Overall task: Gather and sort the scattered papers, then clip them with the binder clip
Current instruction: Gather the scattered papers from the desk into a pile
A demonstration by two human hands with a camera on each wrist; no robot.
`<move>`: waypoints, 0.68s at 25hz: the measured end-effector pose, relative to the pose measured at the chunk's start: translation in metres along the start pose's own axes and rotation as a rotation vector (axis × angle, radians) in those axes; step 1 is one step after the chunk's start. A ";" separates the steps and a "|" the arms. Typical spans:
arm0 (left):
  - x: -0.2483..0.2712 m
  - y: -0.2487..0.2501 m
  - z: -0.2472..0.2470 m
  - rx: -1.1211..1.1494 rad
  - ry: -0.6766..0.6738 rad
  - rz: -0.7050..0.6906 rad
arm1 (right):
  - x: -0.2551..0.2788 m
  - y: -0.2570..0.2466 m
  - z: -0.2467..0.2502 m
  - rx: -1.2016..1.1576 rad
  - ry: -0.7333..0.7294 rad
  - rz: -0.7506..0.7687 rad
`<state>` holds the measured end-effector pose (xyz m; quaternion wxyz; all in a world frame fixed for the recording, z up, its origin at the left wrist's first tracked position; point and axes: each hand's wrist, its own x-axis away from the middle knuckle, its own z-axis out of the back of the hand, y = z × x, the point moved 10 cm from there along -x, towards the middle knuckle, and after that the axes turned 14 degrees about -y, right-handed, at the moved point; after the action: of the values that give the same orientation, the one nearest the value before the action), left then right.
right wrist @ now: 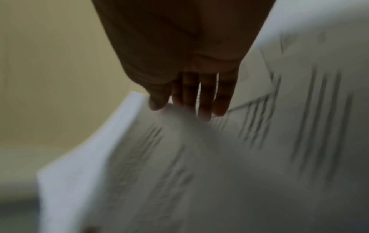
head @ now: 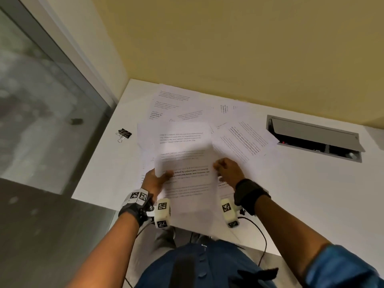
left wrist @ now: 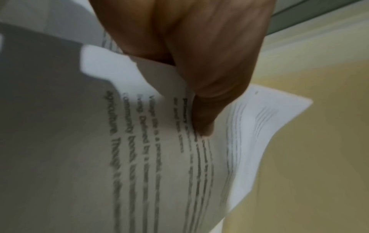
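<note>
I hold a stack of printed sheets (head: 187, 163) lifted over the white desk (head: 301, 183). My left hand (head: 160, 176) pinches the stack's left edge, thumb on top; the left wrist view shows that thumb (left wrist: 205, 124) pressed onto the text of the sheets (left wrist: 139, 157). At the stack's right edge is my right hand (head: 225, 167), fingers curled; the right wrist view, blurred, shows its fingertips (right wrist: 205, 108) and thumb meeting on the paper (right wrist: 179, 173). More loose papers (head: 241, 138) lie scattered behind. A black binder clip (head: 124, 134) lies on the desk to the left, apart from both hands.
A grey cable hatch (head: 313, 138) is set into the desk at the right, its lid tilted up. A yellow wall (head: 228, 48) runs along the desk's far edge. A glass panel (head: 41, 100) and grey floor are to the left. A black cable (head: 261, 235) hangs off the near edge.
</note>
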<state>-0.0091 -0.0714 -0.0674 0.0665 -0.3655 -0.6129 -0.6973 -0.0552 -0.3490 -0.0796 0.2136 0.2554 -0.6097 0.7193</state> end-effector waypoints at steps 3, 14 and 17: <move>0.001 -0.016 0.032 -0.012 0.129 0.011 | 0.001 0.021 0.041 0.553 0.168 -0.130; 0.020 -0.023 0.058 0.098 0.222 -0.018 | -0.016 0.041 0.022 1.018 0.193 -0.296; 0.015 -0.030 0.067 0.114 0.216 -0.015 | -0.021 0.036 0.019 1.047 0.213 -0.288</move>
<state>-0.0076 0.0021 -0.0840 0.1475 -0.2796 -0.6434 -0.6972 -0.0592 -0.3740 -0.1177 0.2146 0.3342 -0.1047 0.9118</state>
